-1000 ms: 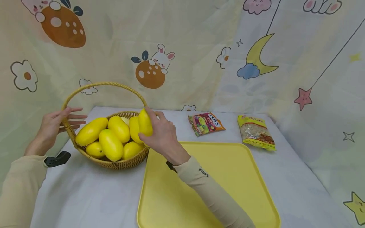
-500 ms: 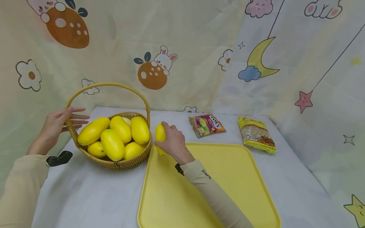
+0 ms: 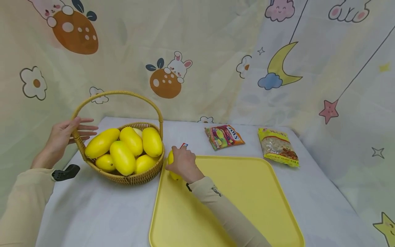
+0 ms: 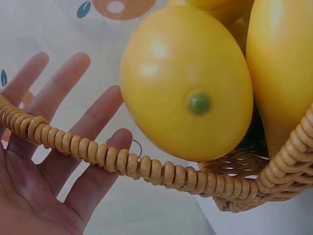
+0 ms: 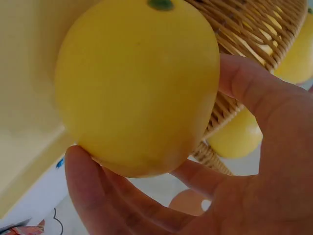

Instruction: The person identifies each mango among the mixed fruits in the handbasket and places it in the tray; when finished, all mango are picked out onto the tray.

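Note:
Over the left far corner of the yellow tray, my right hand grips a yellow mango. Thumb and fingers lie on opposite sides of it; whether it touches the tray is hard to tell. My left hand rests against the left side of the basket handle, its fingers straight and spread behind the handle. Several more mangoes fill the wicker basket, which stands upright left of the tray.
Behind the tray lie a purple and orange FOX'S candy bag and a yellow food packet. A small red and blue printed piece shows beyond my right hand. Printed cloth hangs behind the white table.
My right hand has carried the mango out of the basket, rightward over its rim and down to the tray's left far corner. My left hand stays at the handle.

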Demonstrator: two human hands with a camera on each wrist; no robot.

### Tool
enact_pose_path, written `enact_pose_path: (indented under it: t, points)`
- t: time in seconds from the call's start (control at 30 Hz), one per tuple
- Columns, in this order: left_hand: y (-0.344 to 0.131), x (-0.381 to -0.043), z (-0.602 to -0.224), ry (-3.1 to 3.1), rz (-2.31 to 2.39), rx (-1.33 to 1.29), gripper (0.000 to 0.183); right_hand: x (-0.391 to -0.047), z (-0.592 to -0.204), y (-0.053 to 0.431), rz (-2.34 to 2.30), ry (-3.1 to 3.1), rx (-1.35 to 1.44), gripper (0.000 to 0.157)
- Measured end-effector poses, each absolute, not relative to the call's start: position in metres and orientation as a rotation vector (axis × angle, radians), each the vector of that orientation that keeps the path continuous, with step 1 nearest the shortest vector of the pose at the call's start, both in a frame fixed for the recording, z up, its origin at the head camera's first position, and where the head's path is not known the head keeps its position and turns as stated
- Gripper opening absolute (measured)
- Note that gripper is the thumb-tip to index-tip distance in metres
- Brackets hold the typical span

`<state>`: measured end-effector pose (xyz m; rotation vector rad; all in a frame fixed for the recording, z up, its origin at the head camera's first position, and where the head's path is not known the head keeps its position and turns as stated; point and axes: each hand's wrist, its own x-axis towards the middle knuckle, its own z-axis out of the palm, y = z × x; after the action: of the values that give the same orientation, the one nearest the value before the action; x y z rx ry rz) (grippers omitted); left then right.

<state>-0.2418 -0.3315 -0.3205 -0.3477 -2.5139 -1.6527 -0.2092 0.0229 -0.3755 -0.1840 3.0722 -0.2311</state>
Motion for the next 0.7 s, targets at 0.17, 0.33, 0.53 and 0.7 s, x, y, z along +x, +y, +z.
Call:
enact_pose_path:
  t: [0.17, 0.33, 0.53, 0.7]
  points:
    - [-0.331, -0.242, -0.321, -2.517, -1.648, -0.344, 0.039, -0.207, -0.385, 0.014, -0.058, 3.098, -0.197, 0.066]
    - [-0.331, -0.242, -0.321, -2.518, -1.649, -0.34, 0.039, -0.207, -0.389, 0.009, -0.006, 3.102, -0.19, 0.072]
    - [-0.331, -0.242, -0.321, -2.518, -1.662, -0.336, 0.039, -0.206, -0.389, 0.008, -0.027, 3.077, -0.141, 0.078]
    - [-0.332, -0.241, -0.32, -2.533, -1.647, -0.324, 0.04, -0.205, -0.382, 0.009, -0.052, 3.087, -0.15, 0.08]
